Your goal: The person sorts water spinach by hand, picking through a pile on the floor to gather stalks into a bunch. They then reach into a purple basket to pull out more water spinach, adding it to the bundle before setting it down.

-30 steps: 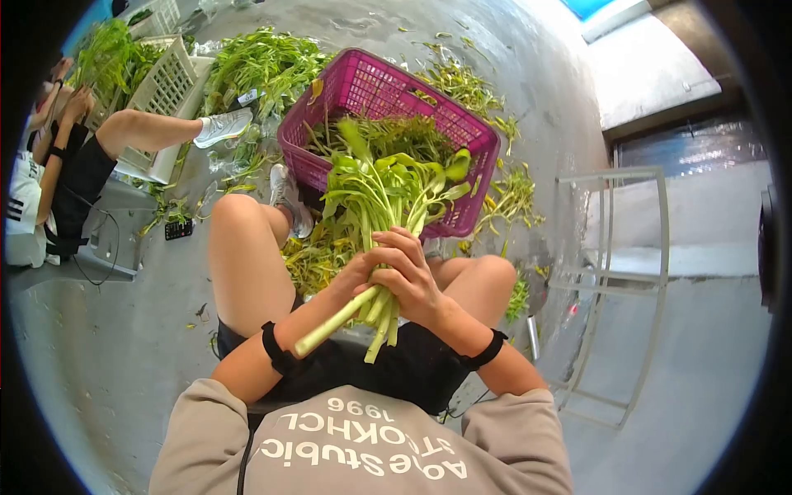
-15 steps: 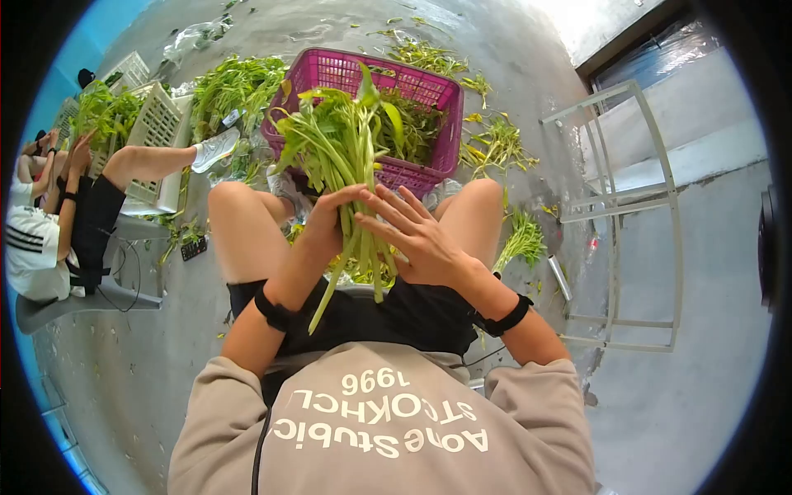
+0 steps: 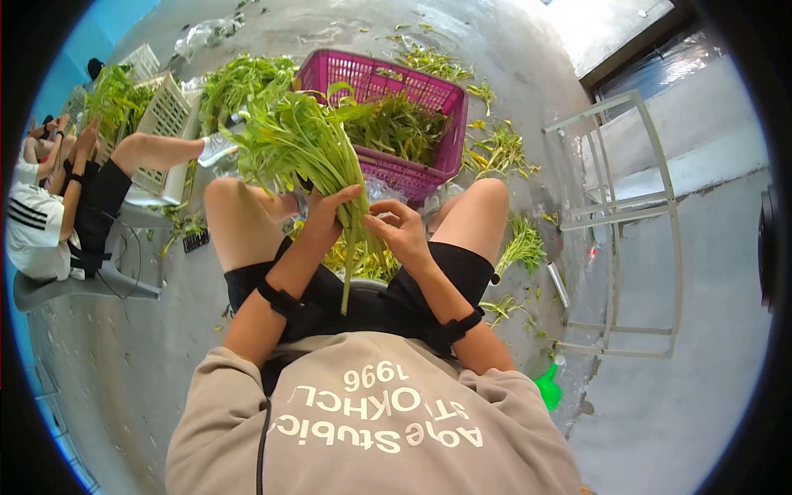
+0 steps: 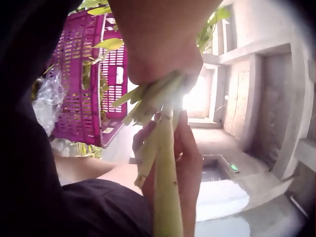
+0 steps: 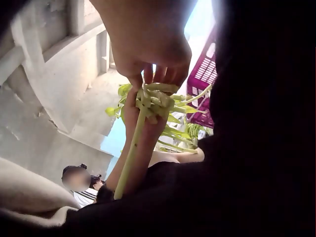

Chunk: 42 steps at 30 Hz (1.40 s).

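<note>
A leafy bunch of water spinach (image 3: 309,140) is gripped round its stems by my left hand (image 3: 328,213), its leaves pointing up and left. My right hand (image 3: 403,235) is at the right side of the stems with bent fingers. In the right wrist view, its fingertips (image 5: 137,81) pinch at the cut stem ends (image 5: 155,101). One long stem (image 4: 167,192) sticks out well below the others. Just beyond the bunch stands a magenta plastic basket (image 3: 450,103) with more greens inside.
Yellowed leaves (image 3: 363,260) lie between my legs. Loose greens (image 3: 503,153) are scattered on the wet floor. At the right stand a pale metal frame (image 3: 615,219) and a green funnel-like object (image 3: 549,388). Another person (image 3: 45,223) sits at the left by white crates (image 3: 157,120).
The bunch has tipped to the left, its leaves swinging away from the basket. My right hand has gone from clasping the stems, through spread straight fingers, to bent fingers at their side.
</note>
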Motion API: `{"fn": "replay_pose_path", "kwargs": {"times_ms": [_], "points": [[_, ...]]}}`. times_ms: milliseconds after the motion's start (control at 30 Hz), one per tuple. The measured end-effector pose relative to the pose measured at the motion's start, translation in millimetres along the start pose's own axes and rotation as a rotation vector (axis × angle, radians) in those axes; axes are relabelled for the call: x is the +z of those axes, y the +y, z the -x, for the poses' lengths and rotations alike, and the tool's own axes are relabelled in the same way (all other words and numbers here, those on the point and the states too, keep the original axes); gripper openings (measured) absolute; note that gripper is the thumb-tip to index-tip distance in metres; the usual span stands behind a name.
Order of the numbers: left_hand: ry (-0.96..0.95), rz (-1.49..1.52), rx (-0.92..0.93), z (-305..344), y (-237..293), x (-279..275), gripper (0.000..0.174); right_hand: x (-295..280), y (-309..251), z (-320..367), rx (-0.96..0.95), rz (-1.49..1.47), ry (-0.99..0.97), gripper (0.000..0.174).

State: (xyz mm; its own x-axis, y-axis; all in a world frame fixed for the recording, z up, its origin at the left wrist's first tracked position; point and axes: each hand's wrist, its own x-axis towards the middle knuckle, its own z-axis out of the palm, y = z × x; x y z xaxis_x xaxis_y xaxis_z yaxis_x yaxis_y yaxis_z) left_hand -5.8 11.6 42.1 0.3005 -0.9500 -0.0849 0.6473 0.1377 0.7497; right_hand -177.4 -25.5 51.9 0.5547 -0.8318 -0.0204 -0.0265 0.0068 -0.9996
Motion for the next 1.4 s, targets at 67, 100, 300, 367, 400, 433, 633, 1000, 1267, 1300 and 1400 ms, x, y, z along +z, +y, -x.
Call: {"fn": "replay_pose_path", "kwargs": {"times_ms": [67, 100, 300, 367, 400, 433, 633, 1000, 1267, 1300, 1400], "points": [[-0.086, -0.019, -0.104, 3, -2, -12, 0.033, 2, 4, 4, 0.07, -0.084, -0.025, 0.027], [-0.058, -0.019, -0.14, 6, -6, -14, 0.036, 1, 7, 4, 0.063, -0.053, -0.059, 0.027], [-0.128, 0.147, -0.397, 3, -10, -24, 0.035, 1, 8, 4, 0.039, -0.042, -0.114, 0.024], [-0.113, 0.142, -0.353, -7, -7, -16, 0.034, -3, 13, 3, 0.078, -0.045, -0.027, 0.023], [-0.104, 0.115, -0.257, -12, -2, -12, 0.033, -5, 15, 3, 0.125, -0.053, 0.062, 0.023], [-0.096, 0.088, -0.161, -17, 2, -7, 0.032, -7, 16, 4, 0.109, -0.055, 0.073, 0.023], [-0.024, 0.029, 0.122, -50, 51, 23, 0.035, -7, 5, 11, 0.323, -0.408, -0.051, 0.042], [0.024, 0.086, 0.36, -49, 85, 36, 0.033, 19, 4, 17, 0.13, -0.378, -0.328, 0.023], [-0.024, 0.267, 0.126, -57, 72, 0, 0.033, 8, 13, 17, 0.196, -0.368, -0.194, 0.023], [-0.072, 0.286, 0.067, -54, 71, -2, 0.032, 7, 13, 18, 0.177, -0.356, -0.204, 0.022], [-0.117, 0.332, -0.003, -45, 66, -2, 0.031, 9, 11, 24, 0.172, -0.358, -0.194, 0.021]]}}
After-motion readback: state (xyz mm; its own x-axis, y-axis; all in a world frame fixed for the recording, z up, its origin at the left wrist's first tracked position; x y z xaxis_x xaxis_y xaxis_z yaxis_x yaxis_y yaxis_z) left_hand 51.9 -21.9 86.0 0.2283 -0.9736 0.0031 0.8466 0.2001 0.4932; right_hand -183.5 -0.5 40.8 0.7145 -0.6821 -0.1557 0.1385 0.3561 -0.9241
